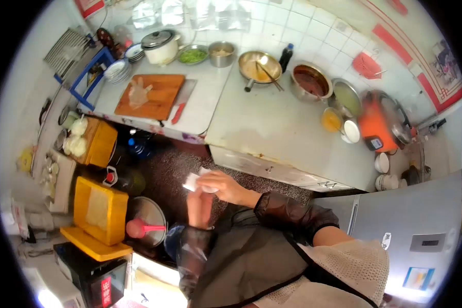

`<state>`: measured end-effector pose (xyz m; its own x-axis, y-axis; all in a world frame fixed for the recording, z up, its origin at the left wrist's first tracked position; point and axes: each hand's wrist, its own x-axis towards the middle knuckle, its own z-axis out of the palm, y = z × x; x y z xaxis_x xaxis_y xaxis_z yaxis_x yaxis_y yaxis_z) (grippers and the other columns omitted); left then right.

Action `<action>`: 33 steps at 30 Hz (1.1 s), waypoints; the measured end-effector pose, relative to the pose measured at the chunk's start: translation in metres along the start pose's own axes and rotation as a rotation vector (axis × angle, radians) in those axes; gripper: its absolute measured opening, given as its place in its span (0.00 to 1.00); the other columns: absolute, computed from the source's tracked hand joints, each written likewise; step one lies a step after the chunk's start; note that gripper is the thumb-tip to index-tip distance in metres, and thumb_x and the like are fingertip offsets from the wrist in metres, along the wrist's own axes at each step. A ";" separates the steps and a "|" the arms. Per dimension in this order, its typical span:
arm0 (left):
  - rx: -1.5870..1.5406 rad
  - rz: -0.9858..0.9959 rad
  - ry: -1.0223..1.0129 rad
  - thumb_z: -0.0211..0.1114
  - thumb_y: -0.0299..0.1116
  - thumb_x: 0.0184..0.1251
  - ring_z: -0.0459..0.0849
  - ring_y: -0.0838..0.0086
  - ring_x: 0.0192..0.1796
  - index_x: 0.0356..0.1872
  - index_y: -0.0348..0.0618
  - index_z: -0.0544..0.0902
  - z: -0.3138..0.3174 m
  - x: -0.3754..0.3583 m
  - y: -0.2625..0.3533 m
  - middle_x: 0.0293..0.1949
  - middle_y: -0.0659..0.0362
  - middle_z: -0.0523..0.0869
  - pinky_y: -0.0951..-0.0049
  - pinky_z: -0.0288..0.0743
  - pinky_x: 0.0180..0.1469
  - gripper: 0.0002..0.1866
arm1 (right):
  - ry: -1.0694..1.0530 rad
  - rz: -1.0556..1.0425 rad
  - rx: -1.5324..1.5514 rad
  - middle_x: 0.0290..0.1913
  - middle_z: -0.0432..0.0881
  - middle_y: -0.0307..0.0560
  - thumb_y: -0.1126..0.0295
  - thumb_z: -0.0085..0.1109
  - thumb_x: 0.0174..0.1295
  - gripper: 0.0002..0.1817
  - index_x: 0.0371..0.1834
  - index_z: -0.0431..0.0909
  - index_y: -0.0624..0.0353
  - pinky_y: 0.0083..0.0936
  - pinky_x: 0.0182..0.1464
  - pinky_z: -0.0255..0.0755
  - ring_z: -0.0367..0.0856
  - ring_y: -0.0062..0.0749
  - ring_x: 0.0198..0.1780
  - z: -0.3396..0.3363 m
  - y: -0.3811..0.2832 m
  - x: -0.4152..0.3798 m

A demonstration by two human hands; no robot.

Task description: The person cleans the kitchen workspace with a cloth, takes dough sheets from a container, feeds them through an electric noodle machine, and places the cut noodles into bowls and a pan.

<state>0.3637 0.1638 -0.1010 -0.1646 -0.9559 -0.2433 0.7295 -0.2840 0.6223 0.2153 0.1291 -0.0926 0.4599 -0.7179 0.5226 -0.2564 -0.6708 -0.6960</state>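
Note:
A crumpled white paper tissue (191,181) is between my two hands, above the dark floor and in front of the counters. My right hand (223,186) is closed on it from above. Just below, my left hand (200,205) is raised against the tissue, its fingers partly hidden by the paper and the right hand. Dark see-through sleeve covers are on both forearms. On the left counter lies a wooden cutting board (151,96) with a clear plastic glove (139,93) on it. Beside the board rests a knife with a red handle (178,113).
A steel pan (260,66), a pot of dark red sauce (311,82) and an orange cooker (382,120) line the back counter. The fridge (405,231) is at right. At left stand a yellow bin (119,218) and a pink ladle (137,228) on a round lid (158,218).

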 end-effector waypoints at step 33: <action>1.060 -0.285 -0.236 0.61 0.35 0.69 0.80 0.78 0.32 0.72 0.42 0.60 0.171 0.450 -0.128 0.41 0.57 0.82 0.77 0.76 0.33 0.33 | -0.048 0.206 -0.808 0.56 0.78 0.49 0.69 0.47 0.62 0.17 0.52 0.77 0.57 0.46 0.72 0.51 0.65 0.48 0.67 -0.215 0.401 -0.005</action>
<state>0.0830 -0.2425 -0.1630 -0.4393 -0.8041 -0.4005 -0.2696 -0.3073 0.9126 -0.0726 -0.1767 -0.2687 0.3683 -0.8442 0.3895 -0.8615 -0.4674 -0.1985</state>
